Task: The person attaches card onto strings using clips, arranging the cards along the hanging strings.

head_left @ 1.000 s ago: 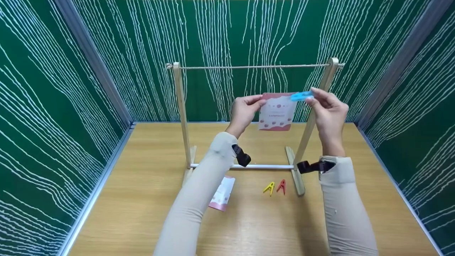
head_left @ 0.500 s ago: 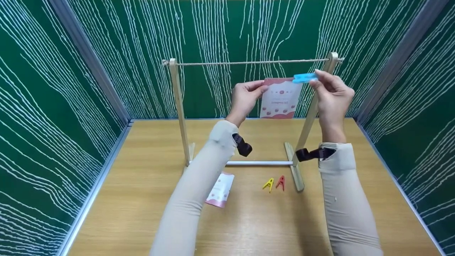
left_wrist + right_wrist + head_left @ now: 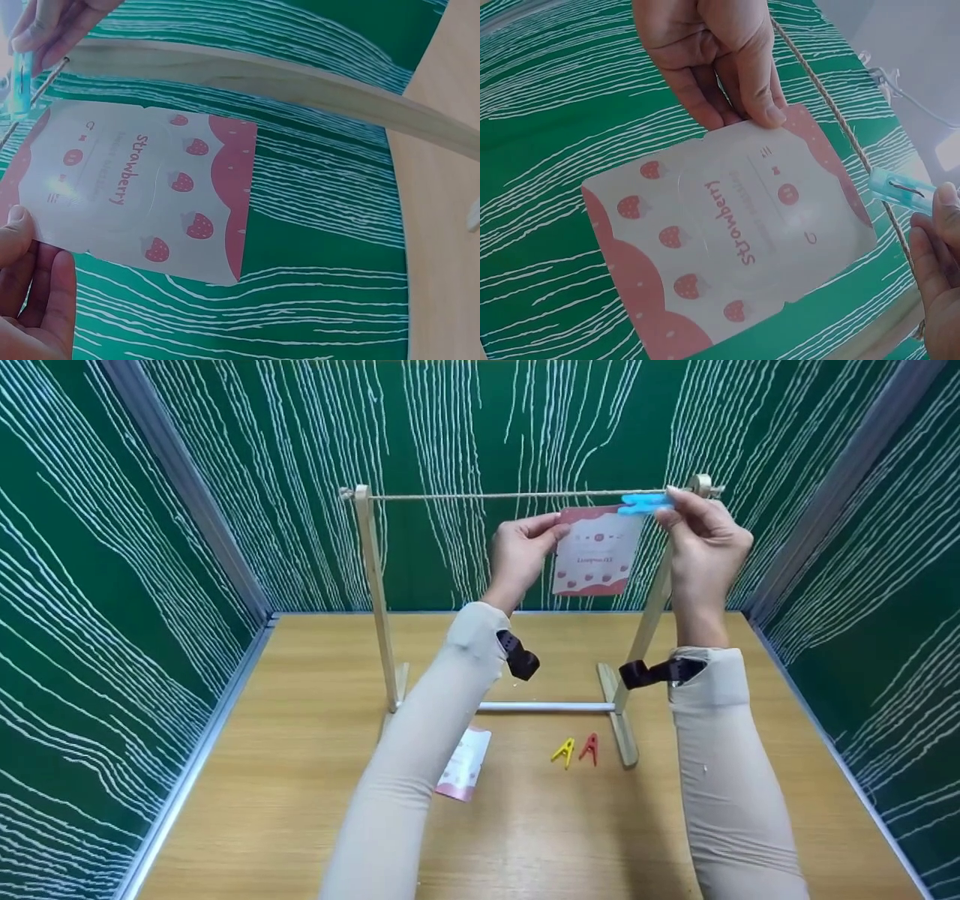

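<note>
Left hand [image 3: 519,556] pinches the strawberry packet [image 3: 596,550] by its top corner just under the string [image 3: 510,496]; right hand [image 3: 701,546] squeezes the blue peg [image 3: 643,502] at the string. Its bite looks unsettled, so the packet may drop to the desk [image 3: 525,825].

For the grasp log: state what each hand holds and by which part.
The left hand pinches the strawberry packet by its top left corner. The right hand pinches the blue clothespin by its rear end, at the string.

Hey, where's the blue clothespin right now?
In the head view, the blue clothespin is pinched in the right hand, at the string's right end, over the strawberry card's top corner.
</note>
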A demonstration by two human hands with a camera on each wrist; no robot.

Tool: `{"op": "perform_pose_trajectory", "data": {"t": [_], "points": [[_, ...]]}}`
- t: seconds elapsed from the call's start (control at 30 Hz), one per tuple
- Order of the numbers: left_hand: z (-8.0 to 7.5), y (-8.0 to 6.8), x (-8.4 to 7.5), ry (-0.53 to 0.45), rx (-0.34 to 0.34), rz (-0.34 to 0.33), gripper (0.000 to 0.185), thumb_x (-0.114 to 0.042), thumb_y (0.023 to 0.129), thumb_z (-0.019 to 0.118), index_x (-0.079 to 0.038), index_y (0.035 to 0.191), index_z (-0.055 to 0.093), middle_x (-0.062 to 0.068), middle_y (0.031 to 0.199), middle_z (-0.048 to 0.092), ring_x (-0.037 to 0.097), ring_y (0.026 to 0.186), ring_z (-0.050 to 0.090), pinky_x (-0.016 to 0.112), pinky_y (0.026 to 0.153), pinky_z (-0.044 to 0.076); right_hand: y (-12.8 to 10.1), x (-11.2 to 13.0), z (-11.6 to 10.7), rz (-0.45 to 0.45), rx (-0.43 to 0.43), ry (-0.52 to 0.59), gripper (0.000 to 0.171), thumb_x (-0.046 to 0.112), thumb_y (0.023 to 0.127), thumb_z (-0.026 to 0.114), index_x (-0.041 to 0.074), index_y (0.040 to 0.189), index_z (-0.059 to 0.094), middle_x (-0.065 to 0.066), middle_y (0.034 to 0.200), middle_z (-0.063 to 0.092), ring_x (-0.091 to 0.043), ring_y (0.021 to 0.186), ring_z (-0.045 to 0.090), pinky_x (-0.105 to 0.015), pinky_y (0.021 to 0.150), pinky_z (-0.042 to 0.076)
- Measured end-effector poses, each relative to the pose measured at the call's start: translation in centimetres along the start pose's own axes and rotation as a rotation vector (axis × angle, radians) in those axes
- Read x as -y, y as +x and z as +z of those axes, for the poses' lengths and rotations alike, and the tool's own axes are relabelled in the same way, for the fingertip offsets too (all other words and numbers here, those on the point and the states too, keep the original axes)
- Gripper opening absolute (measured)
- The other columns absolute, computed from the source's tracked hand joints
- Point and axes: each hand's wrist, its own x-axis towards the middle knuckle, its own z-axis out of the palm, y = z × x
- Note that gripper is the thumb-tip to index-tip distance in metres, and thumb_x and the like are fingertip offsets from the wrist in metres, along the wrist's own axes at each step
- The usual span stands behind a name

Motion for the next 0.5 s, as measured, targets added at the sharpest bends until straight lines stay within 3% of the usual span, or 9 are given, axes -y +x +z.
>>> {"op": "perform_pose_trajectory", "data": {"t": [0.2, 0.5], "points": [[0.3, 0.0, -0.3, -0.007, 0.001, 0.032, 0.027, -0.019, 0.089, 0.066, -0.012, 0.114, 0.072, 0.001, 0.109, 0.072, 0.008, 0.089, 0.065, 0.015, 0.080, 0.052, 0.1, 1.2, 0.6, -0.025, -0.003, 0.045, 0.016, 0.000, 0.076, 0.075, 0.001, 0.092, 0.075, -0.003, 0.086, 0.068, -0.014, 0.084, 0.062, -0.019, 0.081, 0.053], [0.7, 0.2, -0.8, -0.005, -0.011, 0.035, 0.027, -0.018, 0.089, 0.065, -0.011, 0.115, 0.071, 0.001, 0.111, 0.072, 0.007, 0.092, 0.065, 0.013, 0.081, 0.051, 0.6, 1.8, 1.0, -0.031, -0.007, 0.017, 0.017, 0.001, 0.077, 0.074, 0.002, 0.094, 0.075, -0.001, 0.084, 0.064, -0.012, 0.083, 0.061, -0.021, 0.084, 0.053]]}}
